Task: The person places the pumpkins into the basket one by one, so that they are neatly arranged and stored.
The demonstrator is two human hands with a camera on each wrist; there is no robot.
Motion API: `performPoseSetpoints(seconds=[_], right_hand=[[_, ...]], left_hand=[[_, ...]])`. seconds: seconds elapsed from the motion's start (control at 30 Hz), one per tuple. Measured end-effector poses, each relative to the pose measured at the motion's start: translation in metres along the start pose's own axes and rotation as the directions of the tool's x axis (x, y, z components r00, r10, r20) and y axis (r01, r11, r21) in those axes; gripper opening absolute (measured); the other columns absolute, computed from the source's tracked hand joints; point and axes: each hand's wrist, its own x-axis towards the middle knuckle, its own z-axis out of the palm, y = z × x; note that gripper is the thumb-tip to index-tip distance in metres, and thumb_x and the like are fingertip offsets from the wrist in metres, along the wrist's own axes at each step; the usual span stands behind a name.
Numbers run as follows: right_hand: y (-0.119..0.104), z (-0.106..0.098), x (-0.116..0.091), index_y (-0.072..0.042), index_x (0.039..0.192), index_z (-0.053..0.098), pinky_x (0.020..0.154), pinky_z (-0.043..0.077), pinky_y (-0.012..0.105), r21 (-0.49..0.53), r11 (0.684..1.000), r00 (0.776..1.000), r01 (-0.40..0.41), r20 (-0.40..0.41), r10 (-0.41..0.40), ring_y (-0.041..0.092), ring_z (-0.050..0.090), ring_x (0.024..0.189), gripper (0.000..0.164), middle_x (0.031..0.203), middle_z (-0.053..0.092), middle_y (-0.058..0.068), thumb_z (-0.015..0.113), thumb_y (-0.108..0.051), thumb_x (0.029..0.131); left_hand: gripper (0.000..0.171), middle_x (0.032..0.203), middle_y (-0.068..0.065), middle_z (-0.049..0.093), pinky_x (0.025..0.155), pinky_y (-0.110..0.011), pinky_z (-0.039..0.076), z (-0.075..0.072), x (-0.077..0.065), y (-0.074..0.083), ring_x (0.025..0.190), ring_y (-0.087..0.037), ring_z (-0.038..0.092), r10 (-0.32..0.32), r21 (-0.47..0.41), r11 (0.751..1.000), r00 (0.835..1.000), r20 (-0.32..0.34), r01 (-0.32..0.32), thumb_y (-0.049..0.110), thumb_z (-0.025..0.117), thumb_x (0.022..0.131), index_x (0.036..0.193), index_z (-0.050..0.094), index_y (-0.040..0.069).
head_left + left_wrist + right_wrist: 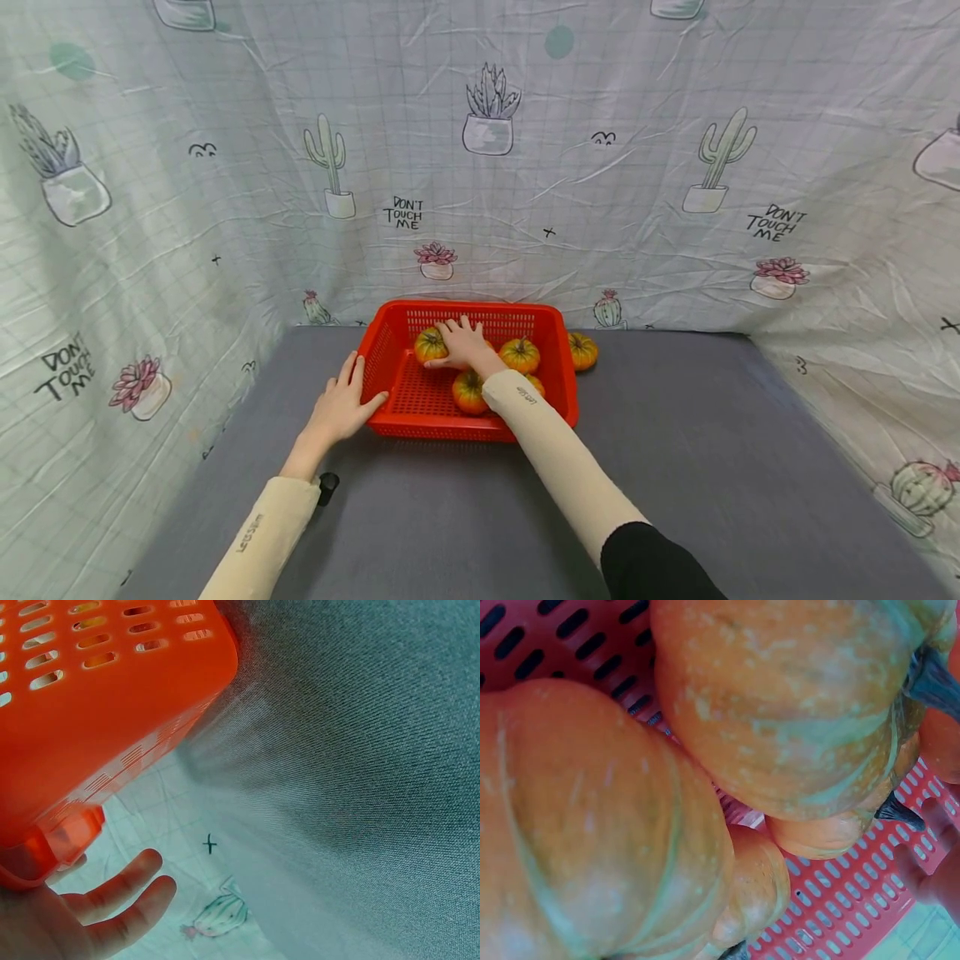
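Note:
My left hand (341, 407) rests at the left rim of a red plastic basket (450, 428), thumb over the near corner and fingers stretched along the outer side. In the left wrist view its fingers (131, 892) extend past the basket's lip. Inside the basket, my right hand (465, 343) has its fingers spread beside a small orange-green pumpkin (429, 345), thumb along the pumpkin's near side. More pumpkins lie under and around the right wrist, among them one at the front (468, 393) and one at the right (520, 356). The right sleeve partly hides others.
Another pumpkin (582, 352) sits on the grey tabletop (675, 442), just outside the basket's right wall. Behind the table hangs a pale curtain (555, 192) with printed plants, which also runs along both sides.

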Motion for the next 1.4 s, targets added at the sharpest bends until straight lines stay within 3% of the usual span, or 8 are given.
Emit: performPoseSetpoints(seconds=[0.47,0.7,1.03,1.4], right_hand=[[-0.0008,0.0024,0.0032,-0.022,0.144,0.018,0.106,0.017,0.056,-0.006,1.0,0.999,0.03,-0.012,-0.03,0.033,0.013,0.137,0.085,0.148,0.023,0.005,0.049,-0.064,0.077],[-0.0012,0.001,0.0009,-0.021,0.14,0.03,0.106,0.017,0.056,-0.02,0.999,0.999,0.04,0.001,-0.04,0.033,0.014,0.137,0.074,0.146,0.028,0.005,0.055,-0.054,0.079],[-0.002,0.0008,0.0009,-0.022,0.137,0.036,0.106,0.019,0.054,-0.077,0.997,1.0,0.024,0.018,-0.023,0.031,0.016,0.137,0.061,0.144,0.029,0.006,0.051,-0.048,0.085],[-0.0032,-0.0042,-0.0021,-0.02,0.135,0.039,0.105,0.021,0.054,-0.086,0.996,1.0,0.02,0.016,-0.018,0.031,0.017,0.136,0.06,0.143,0.031,0.007,0.051,-0.049,0.084]], left_hand=[[0.078,0.147,-0.022,0.011,0.083,-0.059,0.039,0.0004,0.0001,0.0,0.111,-0.051,0.037,-0.008,-0.011,1.0,1.0,0.006,0.008,0.043,0.046,0.087,0.141,0.015,-0.003],[0.077,0.148,-0.021,0.01,0.081,-0.059,0.04,-0.0002,0.0,-0.0002,0.112,-0.05,0.037,-0.009,-0.013,1.0,1.0,0.01,0.009,0.042,0.047,0.087,0.142,0.014,-0.002],[0.077,0.148,-0.021,0.01,0.081,-0.059,0.04,-0.0012,-0.0003,0.0004,0.111,-0.05,0.037,-0.008,-0.023,1.0,1.0,0.009,0.008,0.042,0.046,0.087,0.141,0.015,-0.002],[0.077,0.147,-0.021,0.011,0.082,-0.058,0.04,-0.0021,0.0,0.0003,0.111,-0.049,0.037,-0.005,-0.031,1.0,1.0,0.006,0.005,0.042,0.047,0.087,0.141,0.016,-0.003]])
